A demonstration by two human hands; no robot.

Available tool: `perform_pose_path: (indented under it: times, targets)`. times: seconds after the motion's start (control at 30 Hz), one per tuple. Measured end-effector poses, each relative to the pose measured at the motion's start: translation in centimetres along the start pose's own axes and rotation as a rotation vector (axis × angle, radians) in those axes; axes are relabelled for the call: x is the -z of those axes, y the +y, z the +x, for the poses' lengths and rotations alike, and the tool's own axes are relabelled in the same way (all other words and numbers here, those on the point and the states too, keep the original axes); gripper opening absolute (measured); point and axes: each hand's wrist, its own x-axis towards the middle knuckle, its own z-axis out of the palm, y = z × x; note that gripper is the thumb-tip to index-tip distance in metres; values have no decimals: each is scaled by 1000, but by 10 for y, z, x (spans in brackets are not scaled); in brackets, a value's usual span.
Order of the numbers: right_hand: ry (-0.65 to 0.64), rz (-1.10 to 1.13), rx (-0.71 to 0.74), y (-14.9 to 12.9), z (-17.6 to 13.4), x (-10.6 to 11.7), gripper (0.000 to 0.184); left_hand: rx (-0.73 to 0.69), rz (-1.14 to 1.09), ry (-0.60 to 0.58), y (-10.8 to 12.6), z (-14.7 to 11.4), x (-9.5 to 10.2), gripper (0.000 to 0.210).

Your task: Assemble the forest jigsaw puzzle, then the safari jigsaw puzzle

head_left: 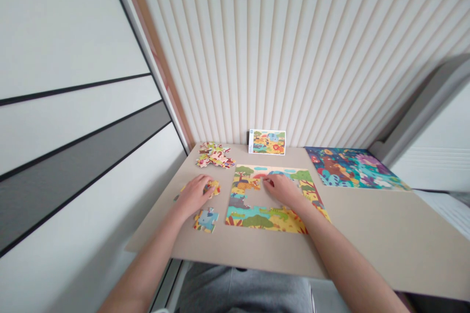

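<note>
A partly assembled animal jigsaw puzzle (257, 221) lies on the table, its border joined and a gap in its middle. My right hand (282, 189) is over the upper part of this puzzle, fingers curled together in a pinch; whatever is between the fingertips is hidden. To the left of the puzzle, my left hand (195, 193) closes its thumb and fingers at a yellow puzzle piece (216, 187), among loose pieces partly covered by the hand. Nearer to me lie blue-and-yellow elephant pieces (206, 220), apart from both hands.
A heap of loose pieces (213, 155) sits at the table's back left. Behind the puzzle stands a reference picture card (267, 142). A dark, colourful finished puzzle (352, 168) occupies the back right. A pleated panel (238, 58) rises along the far edge of the table (367, 225).
</note>
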Motion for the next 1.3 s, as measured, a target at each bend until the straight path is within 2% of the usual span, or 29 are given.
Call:
perform_pose_path:
  times: [0.13,0.27,0.47,0.63,0.97,1.03,1.17,1.3]
  targets:
    - [-6,-2,-3,0,0,0,38,-22,32,-17,0,-1,0,51]
    - [-1,9,-8,-1,0,1,38,-4,-19,6,1,-1,-2,50]
    - [-1,14,-14,-1,0,2,38,116,-304,80,-3,-4,-4,55]
    - [-14,12,-17,-2,0,2,38,170,-485,45,-2,-5,-1,58]
    - [18,22,3,-2,0,1,35,164,-485,57,11,-6,6,50]
    - [22,21,2,-2,0,1,35,159,-485,97,12,-6,5,49]
    - [14,29,-3,-4,-2,3,36,128,-503,275,13,-4,6,49]
    - [-10,17,-20,-5,-1,5,36,57,-322,390,13,-1,8,50]
